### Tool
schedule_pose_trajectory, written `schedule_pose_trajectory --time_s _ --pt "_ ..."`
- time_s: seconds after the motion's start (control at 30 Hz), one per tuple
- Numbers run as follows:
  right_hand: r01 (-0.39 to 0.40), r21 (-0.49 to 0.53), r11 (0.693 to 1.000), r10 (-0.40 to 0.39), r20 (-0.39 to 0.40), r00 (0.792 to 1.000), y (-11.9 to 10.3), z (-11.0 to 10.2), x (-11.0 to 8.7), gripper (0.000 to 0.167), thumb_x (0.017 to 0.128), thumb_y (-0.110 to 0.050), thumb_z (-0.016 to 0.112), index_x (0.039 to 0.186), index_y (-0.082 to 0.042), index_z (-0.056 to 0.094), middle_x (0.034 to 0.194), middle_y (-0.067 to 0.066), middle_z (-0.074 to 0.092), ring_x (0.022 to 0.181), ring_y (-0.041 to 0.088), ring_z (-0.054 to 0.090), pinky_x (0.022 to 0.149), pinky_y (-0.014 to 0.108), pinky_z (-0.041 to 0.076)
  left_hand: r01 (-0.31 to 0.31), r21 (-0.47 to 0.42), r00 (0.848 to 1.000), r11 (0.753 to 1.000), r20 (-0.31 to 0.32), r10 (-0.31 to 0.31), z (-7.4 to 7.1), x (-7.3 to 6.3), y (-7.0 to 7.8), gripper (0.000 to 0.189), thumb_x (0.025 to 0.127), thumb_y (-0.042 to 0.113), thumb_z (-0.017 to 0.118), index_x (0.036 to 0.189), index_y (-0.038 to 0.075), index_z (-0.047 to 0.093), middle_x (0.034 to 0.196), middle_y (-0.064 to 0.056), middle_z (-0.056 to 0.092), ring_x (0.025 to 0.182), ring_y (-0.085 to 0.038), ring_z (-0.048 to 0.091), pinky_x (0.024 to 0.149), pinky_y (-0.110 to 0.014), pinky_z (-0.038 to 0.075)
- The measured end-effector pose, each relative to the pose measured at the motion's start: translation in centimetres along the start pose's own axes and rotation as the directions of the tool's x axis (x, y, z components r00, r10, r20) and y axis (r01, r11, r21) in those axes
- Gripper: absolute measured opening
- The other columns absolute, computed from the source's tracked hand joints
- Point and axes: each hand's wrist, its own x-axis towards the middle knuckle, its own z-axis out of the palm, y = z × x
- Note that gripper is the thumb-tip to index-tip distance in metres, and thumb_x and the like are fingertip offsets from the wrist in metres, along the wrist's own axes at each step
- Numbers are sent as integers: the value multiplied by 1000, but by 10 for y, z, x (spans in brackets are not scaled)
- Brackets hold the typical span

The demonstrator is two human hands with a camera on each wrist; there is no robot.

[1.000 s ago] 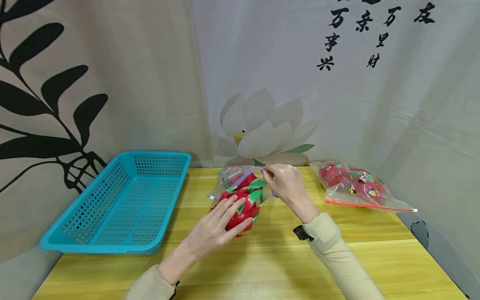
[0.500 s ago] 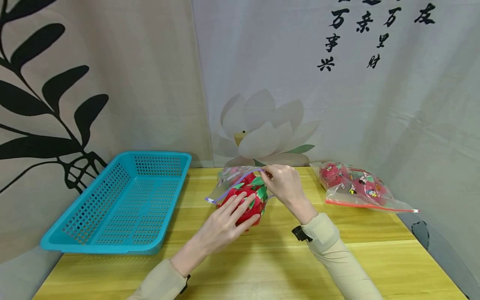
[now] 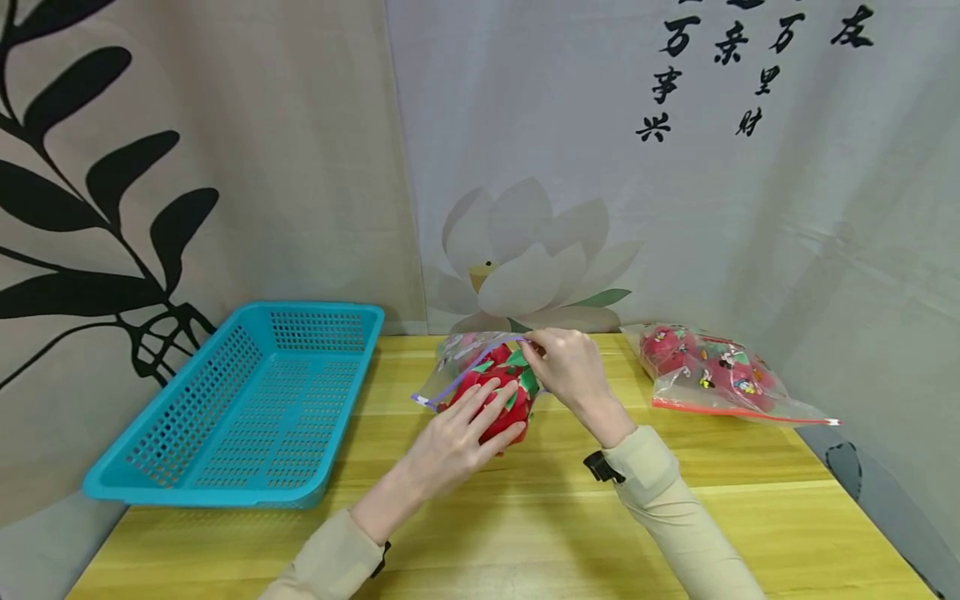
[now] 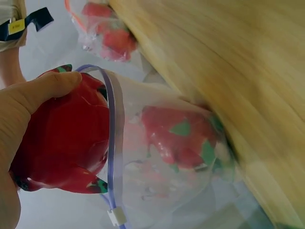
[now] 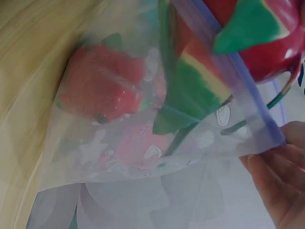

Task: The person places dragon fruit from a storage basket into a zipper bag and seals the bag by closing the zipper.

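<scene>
My left hand (image 3: 450, 446) grips a shiny red dragon fruit (image 4: 66, 133) with green-tipped scales. In the left wrist view the thumb lies along its near side, and the fruit's far end is within the mouth of a clear zip bag (image 4: 131, 171). Deeper in that bag lies another dragon fruit (image 4: 178, 133). My right hand (image 3: 573, 375) pinches the corner of the bag's purple zip edge, as the right wrist view shows close up. A white slider (image 4: 116, 217) hangs at the opposite end of the zip.
To the left stands a blue perforated basket (image 3: 300, 417) with nothing in it. A second zip bag (image 3: 750, 404) with an orange-red zip and red fruits lies at the right back of the wooden table (image 3: 570, 533). A printed curtain (image 3: 315, 167) hangs behind.
My left hand has moved forward and slightly right, taking the dragon fruit farther into the bag's mouth. The right hand keeps its hold on the zip edge, nearly still.
</scene>
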Motion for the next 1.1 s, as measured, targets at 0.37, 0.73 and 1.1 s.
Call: schedule_pose_trajectory --time_s 0.37,0.73,1.1 --pt "-18 -1 1000 18 10 1000 3 -2 -2 5 80 -9 73 82 -5 75 73 6 73 55 16 66 50 29 53 198 -123 980 973 11 -198 3 -1 -5 69 54 35 92 116 20 67 137 -20 53 118 -35 56 96 -43 52" --pt "-11 -37 999 11 -4 1000 9 -4 -6 7 76 -9 77 83 -8 75 75 4 73 56 18 66 50 31 53 234 -168 971 958 -15 -240 3 -3 -6 72 51 31 92 117 20 66 134 -20 54 117 -34 57 91 -43 55" --pt "-6 -39 999 6 -14 1000 12 -5 -8 5 77 -9 76 81 -7 76 73 4 73 53 16 64 47 28 51 302 -163 951 939 -19 -309 7 1 -5 66 55 35 89 115 19 67 135 -22 53 117 -35 56 88 -43 56"
